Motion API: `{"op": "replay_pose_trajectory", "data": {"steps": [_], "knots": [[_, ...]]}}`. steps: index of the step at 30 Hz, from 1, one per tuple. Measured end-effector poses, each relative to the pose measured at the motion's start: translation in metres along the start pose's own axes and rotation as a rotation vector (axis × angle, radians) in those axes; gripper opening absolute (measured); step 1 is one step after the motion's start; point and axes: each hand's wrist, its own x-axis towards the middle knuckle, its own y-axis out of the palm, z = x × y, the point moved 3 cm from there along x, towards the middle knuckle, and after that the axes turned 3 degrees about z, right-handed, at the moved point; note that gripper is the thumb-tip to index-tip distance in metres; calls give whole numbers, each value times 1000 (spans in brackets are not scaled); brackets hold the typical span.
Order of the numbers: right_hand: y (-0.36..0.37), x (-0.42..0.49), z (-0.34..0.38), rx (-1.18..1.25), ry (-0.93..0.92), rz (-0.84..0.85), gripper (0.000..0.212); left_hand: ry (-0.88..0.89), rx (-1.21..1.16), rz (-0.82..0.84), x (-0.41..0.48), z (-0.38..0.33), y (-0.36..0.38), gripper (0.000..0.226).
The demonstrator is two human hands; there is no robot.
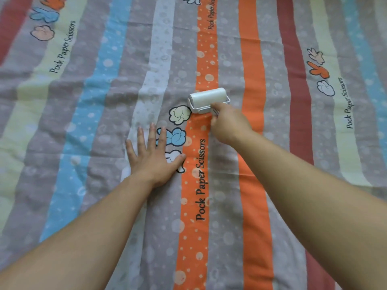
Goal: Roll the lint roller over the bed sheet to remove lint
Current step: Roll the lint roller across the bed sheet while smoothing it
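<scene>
**Forearms (88,233) out, lint roller (207,97) on the orange stripe (206,59)**

We read "Pock Paper Scissors" printed along the bed sheet (83,122) beside cartoon hands (180,115). Our right hand (228,124) grips the roller's handle, fingers (217,105) curled round it; the white drum rests on the sheet just ahead. Our left hand (154,158) lies flat nearby, fingers (151,135) spread. Striped sheet runs past every edge, open all round.

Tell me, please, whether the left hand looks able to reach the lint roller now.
Probably yes. The left hand lies flat and empty on the bed sheet, with only bare sheet between it and the lint roller ahead to its right. The right hand grips its handle, though.
</scene>
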Motion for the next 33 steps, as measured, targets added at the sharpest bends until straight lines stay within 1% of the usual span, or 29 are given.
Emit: {"op": "replay_pose_trajectory", "data": {"steps": [3, 7, 11, 14, 17, 20, 24, 28, 33], "knots": [[7, -3, -5, -66, 13, 2, 40, 23, 1, -1, 1, 3, 2, 96], [7, -32, -18, -112, 14, 17, 35, 55, -50, 28, 2, 6, 1, 91], [8, -66, -36, -143, 51, 62, 41, 71, -66, 44, 2, 7, 1, 84], [11, -85, -50, -146, 88, 90, 49, 67, -55, 54, 2, 6, 1, 84], [13, -95, -58, -138, 103, 115, 52, 58, -44, 54, 2, 5, -1, 85], [10, -104, -67, -175, 83, 155, 50, 37, -31, 60, 0, 4, -2, 84], [9, -123, -80, -207, 64, 176, 50, 22, -13, 5, 2, 4, 0, 85], [18, -139, -93, -213, 22, 168, 53, 6, 13, -8, 1, 3, 6, 84], [11, -161, -110, -187, 26, 229, 56, -28, 44, -6, -3, -3, 0, 84]]}}
